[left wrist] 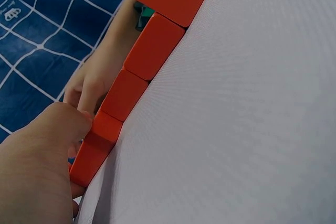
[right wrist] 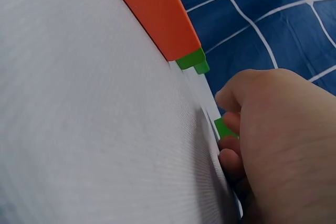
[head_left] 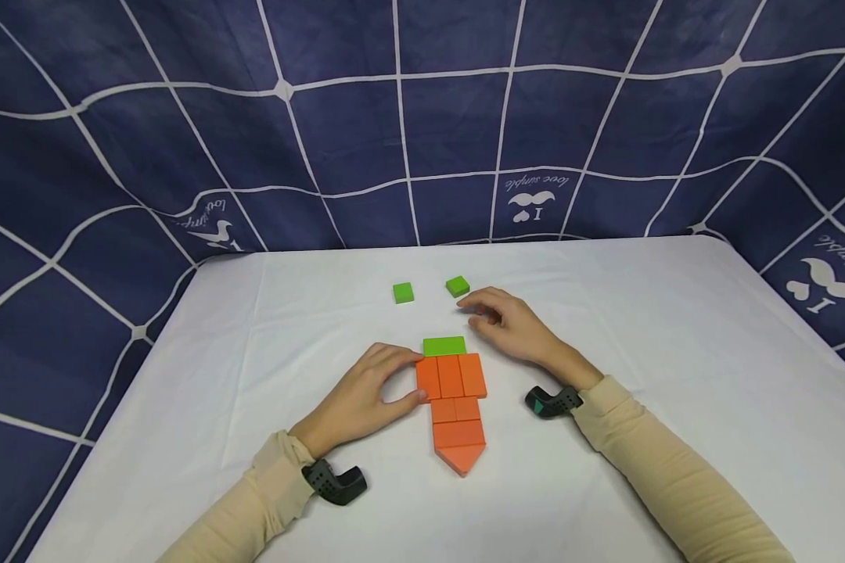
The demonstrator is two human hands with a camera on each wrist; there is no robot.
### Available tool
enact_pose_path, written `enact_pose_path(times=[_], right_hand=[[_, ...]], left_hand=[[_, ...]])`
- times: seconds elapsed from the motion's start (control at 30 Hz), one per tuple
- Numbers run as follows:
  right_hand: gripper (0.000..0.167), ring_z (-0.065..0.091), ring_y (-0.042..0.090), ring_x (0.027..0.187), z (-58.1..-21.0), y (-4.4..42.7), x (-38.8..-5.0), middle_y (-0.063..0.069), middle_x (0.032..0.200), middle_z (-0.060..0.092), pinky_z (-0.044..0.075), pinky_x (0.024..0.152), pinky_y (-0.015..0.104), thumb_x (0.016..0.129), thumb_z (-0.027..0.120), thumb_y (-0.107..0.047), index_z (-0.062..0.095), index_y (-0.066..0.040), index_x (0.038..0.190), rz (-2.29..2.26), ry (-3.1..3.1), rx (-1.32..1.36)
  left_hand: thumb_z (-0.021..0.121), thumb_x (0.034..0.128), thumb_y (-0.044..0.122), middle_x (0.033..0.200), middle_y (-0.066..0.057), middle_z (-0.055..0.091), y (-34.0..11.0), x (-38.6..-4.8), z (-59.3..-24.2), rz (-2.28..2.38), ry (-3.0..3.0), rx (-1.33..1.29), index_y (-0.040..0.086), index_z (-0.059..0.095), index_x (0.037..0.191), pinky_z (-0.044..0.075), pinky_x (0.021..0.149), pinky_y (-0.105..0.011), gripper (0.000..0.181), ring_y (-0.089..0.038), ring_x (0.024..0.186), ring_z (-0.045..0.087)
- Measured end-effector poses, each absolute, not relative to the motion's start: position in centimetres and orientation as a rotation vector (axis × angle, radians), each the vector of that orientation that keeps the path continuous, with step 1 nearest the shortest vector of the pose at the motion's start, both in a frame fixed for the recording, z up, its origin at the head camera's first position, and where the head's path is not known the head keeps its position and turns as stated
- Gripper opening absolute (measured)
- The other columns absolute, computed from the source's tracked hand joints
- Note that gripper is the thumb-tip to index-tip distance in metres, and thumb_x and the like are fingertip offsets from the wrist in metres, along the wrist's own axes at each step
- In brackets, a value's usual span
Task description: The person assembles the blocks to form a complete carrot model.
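On the white table, my left hand holds the left end block of a row of three upright orange blocks, thumb at its near corner and fingers at its far corner. In the left wrist view the thumb rests against that orange block's corner. A green rectangular block lies flat along the row's far side. My right hand hovers with loosely bent fingers, nothing visible between them. Just beyond its fingertips lies a small green block. Another green block sits to its left.
More orange blocks continue the flat figure toward me, ending in a pointed orange piece. White cloth covers the table. A dark blue checked curtain hangs behind and at both sides.
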State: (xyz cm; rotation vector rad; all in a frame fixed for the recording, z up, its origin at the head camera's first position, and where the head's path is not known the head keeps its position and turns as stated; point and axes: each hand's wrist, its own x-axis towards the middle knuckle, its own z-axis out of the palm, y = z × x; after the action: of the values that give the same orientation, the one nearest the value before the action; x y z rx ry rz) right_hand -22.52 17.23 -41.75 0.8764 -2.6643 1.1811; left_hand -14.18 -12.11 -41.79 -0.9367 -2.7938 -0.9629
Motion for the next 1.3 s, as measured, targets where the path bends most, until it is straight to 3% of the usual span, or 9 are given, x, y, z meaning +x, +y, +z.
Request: enact_pose_path(times=[0.27,0.8,1.3], right_hand=[[0.030,0.061,0.017,0.101,-41.48,16.95,-22.42,0.005,0.129,0.067,0.051,0.083,0.033,0.097,0.068,-0.009,0.072,-0.013,0.126,1.149,-2.720,0.871],[0.021,0.058,0.016,0.098,-41.39,16.82,-22.72,0.000,0.119,0.071,0.048,0.082,0.029,0.096,0.067,-0.007,0.076,-0.016,0.113,1.130,-2.689,0.930],[0.019,0.059,0.016,0.100,-41.61,17.23,-22.51,0.002,0.119,0.071,0.049,0.083,0.029,0.095,0.068,-0.007,0.077,-0.015,0.110,1.112,-2.702,0.921]], left_hand=[[0.075,0.0929,0.043,0.134,0.005,0.062,-12.30,-14.12,-41.73,-0.964,-2.790,-0.935,0.018,0.064,0.136,0.047,0.113,-0.037,0.051,-0.010,0.126,0.052],[0.075,0.0933,0.044,0.135,0.006,0.062,-12.48,-14.04,-41.47,-0.961,-2.792,-0.925,0.019,0.063,0.137,0.046,0.113,-0.037,0.051,-0.010,0.127,0.052],[0.075,0.0934,0.043,0.136,0.006,0.062,-12.09,-14.17,-41.57,-0.958,-2.807,-0.936,0.018,0.064,0.137,0.046,0.114,-0.037,0.052,-0.010,0.128,0.052]])
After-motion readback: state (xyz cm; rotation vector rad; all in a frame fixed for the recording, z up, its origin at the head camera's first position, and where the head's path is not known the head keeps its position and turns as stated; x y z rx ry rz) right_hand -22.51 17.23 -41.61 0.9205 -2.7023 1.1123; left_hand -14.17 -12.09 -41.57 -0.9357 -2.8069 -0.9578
